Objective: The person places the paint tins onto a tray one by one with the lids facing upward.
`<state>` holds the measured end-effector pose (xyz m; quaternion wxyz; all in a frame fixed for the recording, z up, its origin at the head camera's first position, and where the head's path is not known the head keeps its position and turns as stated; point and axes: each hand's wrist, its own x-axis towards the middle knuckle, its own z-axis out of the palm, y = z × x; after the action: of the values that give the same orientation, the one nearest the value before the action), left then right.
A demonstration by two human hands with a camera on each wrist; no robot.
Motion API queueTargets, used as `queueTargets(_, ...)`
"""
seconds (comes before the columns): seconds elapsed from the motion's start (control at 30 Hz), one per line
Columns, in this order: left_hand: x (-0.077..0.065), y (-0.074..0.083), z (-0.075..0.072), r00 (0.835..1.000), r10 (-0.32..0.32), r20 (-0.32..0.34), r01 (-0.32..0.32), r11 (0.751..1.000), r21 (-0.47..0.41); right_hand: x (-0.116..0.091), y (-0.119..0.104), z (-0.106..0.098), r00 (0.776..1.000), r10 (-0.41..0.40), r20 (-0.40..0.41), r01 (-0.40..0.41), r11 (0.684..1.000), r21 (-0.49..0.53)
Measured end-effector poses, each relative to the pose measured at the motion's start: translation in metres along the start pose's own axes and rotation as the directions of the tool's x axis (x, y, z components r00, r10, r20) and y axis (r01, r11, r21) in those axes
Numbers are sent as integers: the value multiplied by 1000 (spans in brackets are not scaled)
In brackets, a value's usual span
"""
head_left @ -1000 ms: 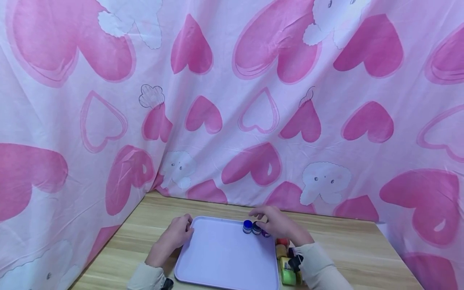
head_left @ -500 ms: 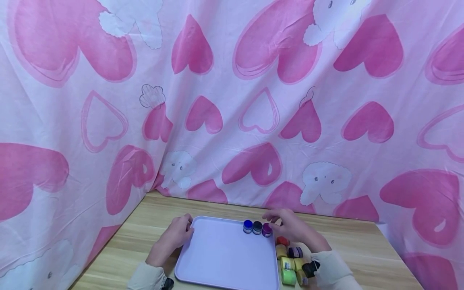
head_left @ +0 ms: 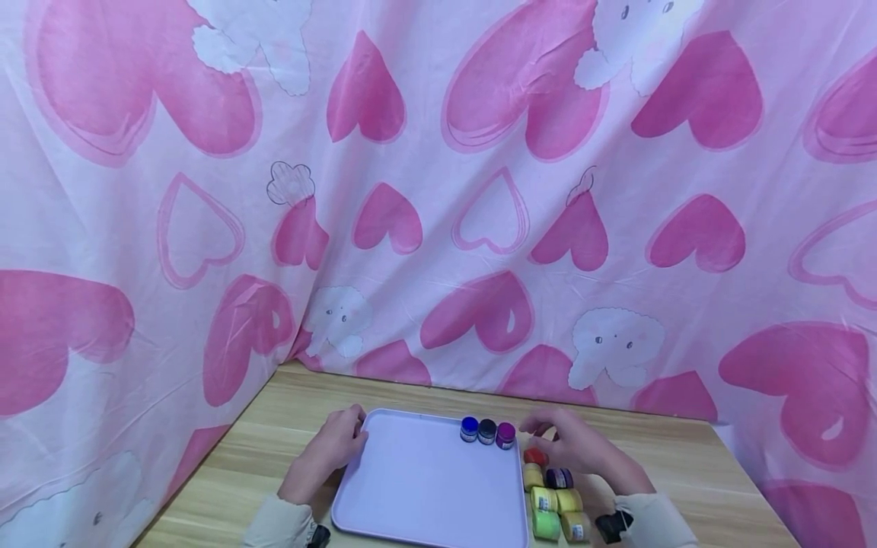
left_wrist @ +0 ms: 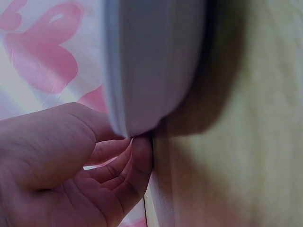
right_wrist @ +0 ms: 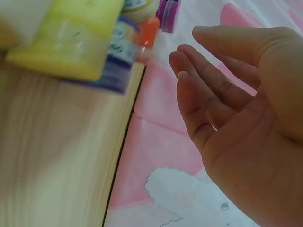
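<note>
My left hand grips the left rim of a pale lilac tray; the left wrist view shows thumb and fingertips at the tray's edge. Along the tray's far right corner stand a blue paint jar, a black one and a purple one. Just right of the tray, my right hand hovers by a red jar with fingers loosely bent. In the right wrist view its fingers hold nothing, and a gap separates them from the jars.
Right of the tray cluster several more jars: tan, dark purple, yellow, green and mustard. A heart-patterned curtain hangs behind the wooden table and down its left side.
My right hand has drawn away from the purple jar, moving right and slightly nearer, to beside the red jar. The purple jar now shows fully on the tray. My left hand stays put.
</note>
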<state>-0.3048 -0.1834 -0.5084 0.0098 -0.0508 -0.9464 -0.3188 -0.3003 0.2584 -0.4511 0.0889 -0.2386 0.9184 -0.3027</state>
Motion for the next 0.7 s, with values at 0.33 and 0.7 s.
queueTargets(0.33,0,1,-1,1000,-11,8,11,1000,9,-11,17,1,999,-23,35,22,999,30)
queueTargets(0.7,0,2,-1,1000,-8,17,8,1000,16,-10,25,6,998,-50,36,48,997,53)
